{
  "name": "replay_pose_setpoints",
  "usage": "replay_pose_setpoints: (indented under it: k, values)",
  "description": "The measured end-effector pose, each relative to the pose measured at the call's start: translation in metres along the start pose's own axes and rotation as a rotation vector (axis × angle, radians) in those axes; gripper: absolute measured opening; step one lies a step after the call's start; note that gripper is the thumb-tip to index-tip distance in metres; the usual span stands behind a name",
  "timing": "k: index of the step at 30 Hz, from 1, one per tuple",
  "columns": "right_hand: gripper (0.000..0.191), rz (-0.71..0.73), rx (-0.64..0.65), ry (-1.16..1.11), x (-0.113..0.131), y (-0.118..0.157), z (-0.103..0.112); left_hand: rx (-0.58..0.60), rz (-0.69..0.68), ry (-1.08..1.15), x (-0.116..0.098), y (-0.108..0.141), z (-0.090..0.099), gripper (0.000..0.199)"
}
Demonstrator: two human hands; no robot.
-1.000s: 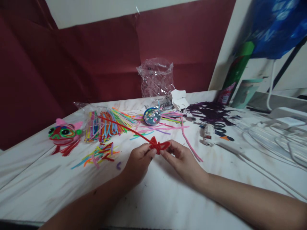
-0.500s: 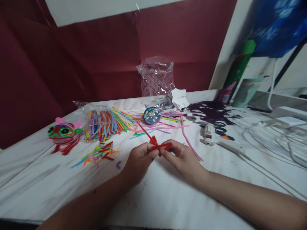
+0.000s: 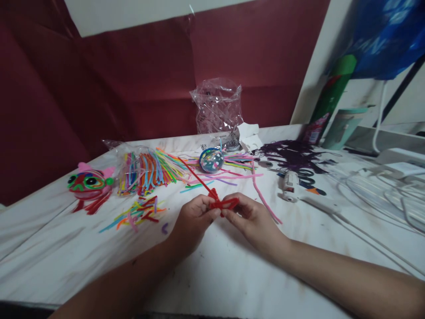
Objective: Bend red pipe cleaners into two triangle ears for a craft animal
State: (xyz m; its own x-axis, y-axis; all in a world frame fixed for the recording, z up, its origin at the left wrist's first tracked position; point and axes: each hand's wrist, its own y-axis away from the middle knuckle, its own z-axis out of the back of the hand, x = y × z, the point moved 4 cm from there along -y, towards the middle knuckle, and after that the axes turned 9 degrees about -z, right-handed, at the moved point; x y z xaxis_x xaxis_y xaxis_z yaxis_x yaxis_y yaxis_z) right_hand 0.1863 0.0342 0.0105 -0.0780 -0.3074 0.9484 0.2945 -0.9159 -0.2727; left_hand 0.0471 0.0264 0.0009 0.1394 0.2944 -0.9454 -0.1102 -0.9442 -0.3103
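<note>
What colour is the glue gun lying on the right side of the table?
The glue gun is white; the head view shows it best.

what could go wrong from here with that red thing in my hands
The bent red fuzzy stem is held only by the fingers of the left hand and right hand, so its loops might spring open if the pinch slips. Its long free end could snag the multicoloured fuzzy stems beyond. The right forearm might catch the thin white cord beside it.
</note>
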Motion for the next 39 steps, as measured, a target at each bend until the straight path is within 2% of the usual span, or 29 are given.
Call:
replay_pose_setpoints:
  k: [7,11,15,19,24,31,39]
  values:
    - [0.004,0.131,-0.013,-0.046,0.011,0.004,0.001,0.017,-0.017,0.125,-0.008,0.002,-0.004,0.013]
    - [0.007,0.087,0.003,-0.063,0.01,0.006,0.0,0.007,0.015,0.147,-0.012,0.001,-0.007,0.02]
    - [0.016,0.066,-0.056,-0.068,0.008,0.006,0.001,-0.019,0.014,-0.009,-0.016,0.001,-0.005,0.012]
    - [0.01,0.016,-0.026,-0.126,0.007,0.005,-0.002,-0.035,0.005,-0.123,-0.015,0.002,-0.002,0.011]
    - [0.006,-0.006,0.009,-0.135,0.009,0.004,-0.003,-0.04,0.001,-0.125,-0.014,0.001,-0.002,0.009]
    - [0.012,-0.016,0.031,-0.106,0.012,0.004,-0.002,-0.032,0.018,-0.102,-0.01,0.0,-0.003,0.008]
    - [0.007,-0.002,-0.037,0.014,0.005,0.003,0.001,-0.037,0.02,-0.088,-0.012,0.002,-0.004,0.008]
